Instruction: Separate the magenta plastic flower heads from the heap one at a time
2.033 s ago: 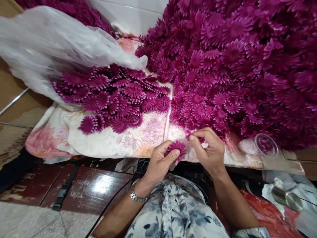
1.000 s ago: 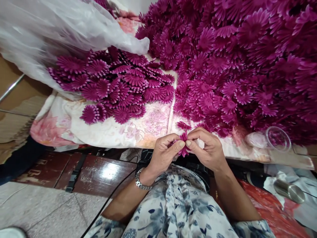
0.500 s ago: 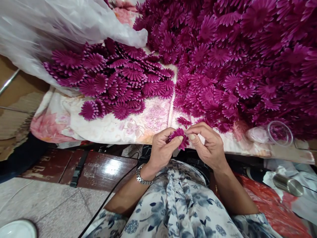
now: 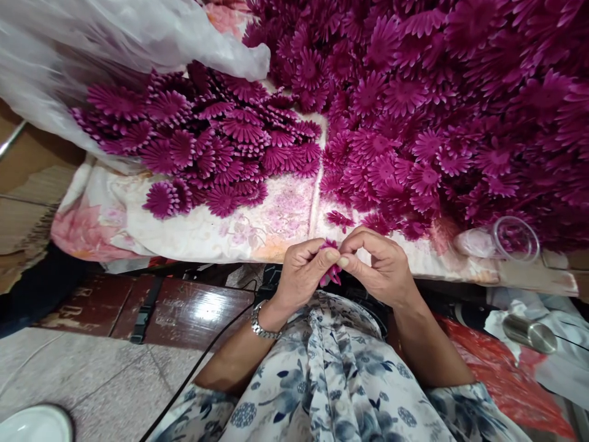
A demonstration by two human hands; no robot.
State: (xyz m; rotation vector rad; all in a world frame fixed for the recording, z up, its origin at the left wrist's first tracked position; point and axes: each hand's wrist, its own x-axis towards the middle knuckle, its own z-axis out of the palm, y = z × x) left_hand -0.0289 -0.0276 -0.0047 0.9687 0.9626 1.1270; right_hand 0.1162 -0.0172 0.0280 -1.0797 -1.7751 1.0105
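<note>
Between my hands, just off the table's front edge, is a magenta artificial flower head (image 4: 331, 277), partly covered by fingers. My left hand (image 4: 301, 270) is closed on it, thumb on top. My right hand (image 4: 380, 264) is pinched at the flower's right side, its thumb and fingertip meeting the left thumb; its fingers seem to grip the petals. Just beyond my hands a loose magenta flower piece (image 4: 339, 219) lies on the cloth. Stacked flower heads (image 4: 225, 147) spread over the left of the table, and a large heap of loose ones (image 4: 405, 123) covers the right.
A floral cloth (image 4: 115, 227) covers the table. A white plastic bag (image 4: 138, 37) drapes over the back left. A clear plastic cup (image 4: 515, 239) lies at the right front edge. Below are a brown bench (image 4: 184, 313), a metal cylinder (image 4: 529, 333) and a red plastic sheet (image 4: 497, 374).
My right thumb and fingertips have come left onto the flower head and now meet my left thumb. The flower has turned and is more hidden. The view has shifted slightly.
</note>
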